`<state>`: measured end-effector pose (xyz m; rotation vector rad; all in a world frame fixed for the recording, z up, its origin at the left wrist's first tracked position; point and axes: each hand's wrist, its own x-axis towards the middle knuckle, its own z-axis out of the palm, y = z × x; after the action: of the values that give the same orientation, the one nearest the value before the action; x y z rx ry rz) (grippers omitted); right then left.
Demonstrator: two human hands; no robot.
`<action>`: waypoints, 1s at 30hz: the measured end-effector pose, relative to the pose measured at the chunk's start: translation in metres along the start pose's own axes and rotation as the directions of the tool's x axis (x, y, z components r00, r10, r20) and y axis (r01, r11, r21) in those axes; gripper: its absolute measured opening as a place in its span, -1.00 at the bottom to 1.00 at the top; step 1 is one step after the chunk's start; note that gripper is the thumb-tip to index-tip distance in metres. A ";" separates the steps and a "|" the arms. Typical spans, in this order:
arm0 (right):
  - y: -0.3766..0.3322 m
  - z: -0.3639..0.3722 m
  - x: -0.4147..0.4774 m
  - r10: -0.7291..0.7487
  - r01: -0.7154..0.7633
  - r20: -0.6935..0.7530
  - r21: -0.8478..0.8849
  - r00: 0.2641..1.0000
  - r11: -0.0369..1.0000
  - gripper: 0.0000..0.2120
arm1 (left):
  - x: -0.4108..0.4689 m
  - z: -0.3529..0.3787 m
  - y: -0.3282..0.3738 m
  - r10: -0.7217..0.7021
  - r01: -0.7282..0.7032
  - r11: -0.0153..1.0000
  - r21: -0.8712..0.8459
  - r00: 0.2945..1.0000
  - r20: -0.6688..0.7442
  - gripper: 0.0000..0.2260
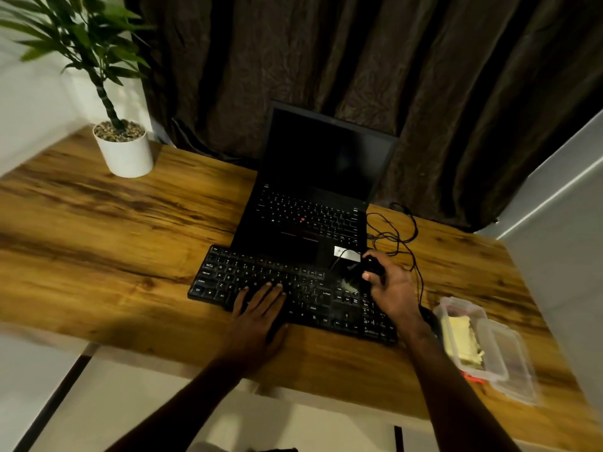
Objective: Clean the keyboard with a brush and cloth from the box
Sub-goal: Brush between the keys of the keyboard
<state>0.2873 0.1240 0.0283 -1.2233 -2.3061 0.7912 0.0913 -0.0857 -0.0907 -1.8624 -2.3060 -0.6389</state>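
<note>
1 black plastic keyboard lies on 1 wooden desk, just before 1 open black laptop. 2 hands: left hand flat, fingers straight, on the middle keys; right hand curled round 1 black-handled brush at the right-side keys. 1 clear plastic box holding 1 yellow cloth sits just right.

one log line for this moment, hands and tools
step: brush on keyboard | left hand: flat on keys | right hand: grips brush, bristles at right-side keys | cloth: in box right of keyboard
</note>
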 end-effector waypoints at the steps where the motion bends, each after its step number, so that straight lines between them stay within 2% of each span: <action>1: 0.000 -0.001 0.001 0.001 -0.001 0.000 -0.004 1.000 1.000 -0.56 | 0.000 0.000 0.000 -0.004 0.004 1.000 0.007 1.000 0.010 -0.49; 7: -0.017 0.011 0.006 -0.084 0.080 0.066 0.066 0.994 0.995 -0.61 | 0.002 -0.001 0.001 -0.029 0.028 0.999 0.020 0.998 0.064 -0.48; 10: -0.016 0.006 0.008 -0.078 0.071 0.090 0.078 0.993 0.994 -0.60 | 0.002 -0.002 0.002 -0.032 0.031 0.999 0.023 0.998 0.055 -0.48; 14: 0.004 -0.018 0.009 -0.014 0.016 0.077 -0.025 0.997 1.000 -0.57 | 0.002 -0.002 0.001 -0.029 0.027 0.999 0.031 0.998 0.052 -0.48; 20: 0.004 -0.010 0.005 -0.041 0.048 0.051 -0.153 0.998 0.987 -0.56 | 0.001 -0.001 0.001 -0.022 0.020 0.999 0.025 0.999 0.047 -0.49; 25: -0.006 0.002 0.009 -0.073 0.070 0.091 0.034 0.993 0.997 -0.53 | 0.001 0.001 0.000 -0.023 0.022 1.000 0.019 0.999 0.045 -0.48; 30: 0.019 -0.009 0.013 -0.001 0.018 0.092 -0.178 0.996 0.984 -0.46 | 0.001 0.002 0.000 -0.022 0.022 1.000 0.022 0.999 0.027 -0.49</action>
<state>0.2972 0.1460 0.0243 -1.2740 -2.5015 0.6615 0.0916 -0.0838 -0.0917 -1.8502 -2.3441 -0.5918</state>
